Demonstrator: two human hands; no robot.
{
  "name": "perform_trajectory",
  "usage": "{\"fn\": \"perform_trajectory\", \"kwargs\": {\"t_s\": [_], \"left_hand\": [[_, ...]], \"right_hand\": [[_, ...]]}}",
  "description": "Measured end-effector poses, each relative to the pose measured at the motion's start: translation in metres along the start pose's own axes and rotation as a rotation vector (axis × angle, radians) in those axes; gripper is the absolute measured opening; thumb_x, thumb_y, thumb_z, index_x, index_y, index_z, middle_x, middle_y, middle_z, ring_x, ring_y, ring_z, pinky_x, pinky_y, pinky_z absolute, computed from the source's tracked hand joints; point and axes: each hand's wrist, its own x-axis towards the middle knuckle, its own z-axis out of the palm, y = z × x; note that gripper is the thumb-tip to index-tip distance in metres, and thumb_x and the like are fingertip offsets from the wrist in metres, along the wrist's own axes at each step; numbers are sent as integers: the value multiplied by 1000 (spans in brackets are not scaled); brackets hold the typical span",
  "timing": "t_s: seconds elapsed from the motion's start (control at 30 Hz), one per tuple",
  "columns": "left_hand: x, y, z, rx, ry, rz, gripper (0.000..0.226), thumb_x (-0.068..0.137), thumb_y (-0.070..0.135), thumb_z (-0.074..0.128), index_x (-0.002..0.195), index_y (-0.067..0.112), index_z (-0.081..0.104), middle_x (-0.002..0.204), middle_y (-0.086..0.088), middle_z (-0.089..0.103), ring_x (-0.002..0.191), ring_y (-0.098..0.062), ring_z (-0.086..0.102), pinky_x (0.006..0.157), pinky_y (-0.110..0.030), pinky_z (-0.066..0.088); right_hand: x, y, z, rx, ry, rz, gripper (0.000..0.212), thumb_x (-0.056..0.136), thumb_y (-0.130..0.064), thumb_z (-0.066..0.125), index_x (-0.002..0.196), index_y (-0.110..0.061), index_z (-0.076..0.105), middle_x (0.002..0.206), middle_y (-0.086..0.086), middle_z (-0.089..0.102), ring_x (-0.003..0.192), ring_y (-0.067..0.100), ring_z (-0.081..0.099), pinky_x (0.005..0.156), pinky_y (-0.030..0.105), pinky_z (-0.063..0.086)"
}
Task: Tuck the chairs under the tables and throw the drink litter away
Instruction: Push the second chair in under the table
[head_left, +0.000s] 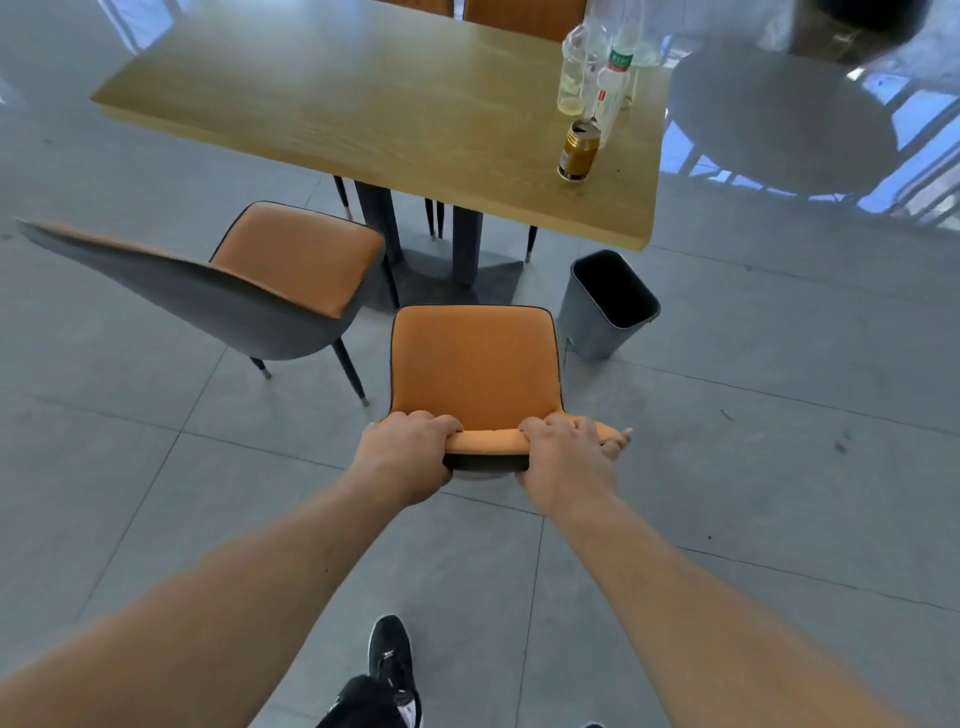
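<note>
An orange chair stands in front of me, its seat facing the wooden table and clear of the table's edge. My left hand and my right hand both grip the top of its backrest. A second orange chair with a grey shell stands to the left, angled, its seat partly under the table. On the table's right end stand a gold can and several clear plastic bottles. A grey bin sits on the floor at the table's near right corner.
Two more orange chair backs show at the table's far side. A round grey table stands at the right. The floor is grey tile; my black shoe is below the chair.
</note>
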Motion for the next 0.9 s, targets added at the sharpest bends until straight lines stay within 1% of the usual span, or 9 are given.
{"fn": "perform_trajectory", "kwargs": {"t_s": [0.13, 0.27, 0.33, 0.43, 0.5, 0.57, 0.67, 0.8, 0.9], "left_hand": [[45, -37, -36, 25, -30, 49, 38, 87, 40, 65, 121, 50, 53, 106, 13, 59, 98, -19, 56, 84, -47, 55], [83, -55, -62, 63, 9, 90, 39, 86, 41, 66, 121, 51, 53, 104, 14, 58, 94, -18, 56, 77, -45, 56], [97, -57, -67, 70, 14, 109, 40, 86, 40, 66, 123, 50, 52, 106, 13, 58, 97, -18, 55, 79, -45, 55], [109, -59, -62, 100, 12, 132, 44, 87, 40, 67, 127, 48, 52, 110, 12, 59, 100, -19, 55, 84, -44, 54], [118, -63, -58, 119, 47, 155, 47, 88, 41, 68, 131, 46, 50, 113, 12, 60, 102, -18, 56, 87, -41, 53], [134, -68, -64, 107, 61, 184, 48, 88, 42, 68, 132, 45, 49, 114, 11, 59, 103, -19, 57, 86, -41, 53], [159, -74, -80, 107, 67, 180, 47, 88, 40, 68, 131, 44, 50, 110, 9, 58, 102, -20, 56, 81, -40, 50], [180, -84, -95, 111, 43, 167, 44, 89, 41, 66, 130, 44, 51, 109, 8, 58, 101, -21, 55, 81, -41, 49], [181, -90, -97, 89, -13, 210, 46, 89, 41, 66, 132, 42, 50, 110, 7, 59, 100, -20, 55, 80, -39, 48]], "right_hand": [[39, -38, -20, 50, 24, 55, 17, 95, -29, 69, 108, -34, 59, 105, -3, 55, 123, 33, 46, 107, 85, 12], [78, -52, -33, 68, 98, 72, 17, 93, -27, 71, 103, -33, 59, 99, -4, 54, 117, 32, 48, 104, 84, 15], [93, -52, -34, 65, 104, 87, 17, 93, -24, 70, 99, -33, 57, 97, -4, 54, 116, 32, 50, 103, 84, 16], [109, -52, -25, 28, 76, 105, 18, 93, -17, 62, 102, -32, 59, 103, -4, 59, 117, 32, 49, 103, 89, 10], [120, -50, -20, 1, 96, 102, 19, 91, -17, 61, 101, -33, 60, 102, -5, 60, 112, 30, 50, 102, 89, 11], [136, -50, -24, -11, 105, 96, 19, 90, -17, 63, 99, -33, 59, 100, -6, 59, 110, 30, 50, 102, 89, 11], [162, -55, -39, -8, 76, 96, 17, 93, -20, 62, 103, -33, 56, 105, -5, 58, 114, 31, 48, 102, 89, 11], [184, -70, -53, -24, 27, 144, 18, 95, -22, 61, 108, -33, 55, 111, -2, 57, 122, 33, 45, 102, 89, 6], [183, -76, -52, -67, -29, 173, 22, 92, -26, 61, 112, -33, 54, 115, -1, 57, 123, 33, 45, 106, 86, 11]]}}
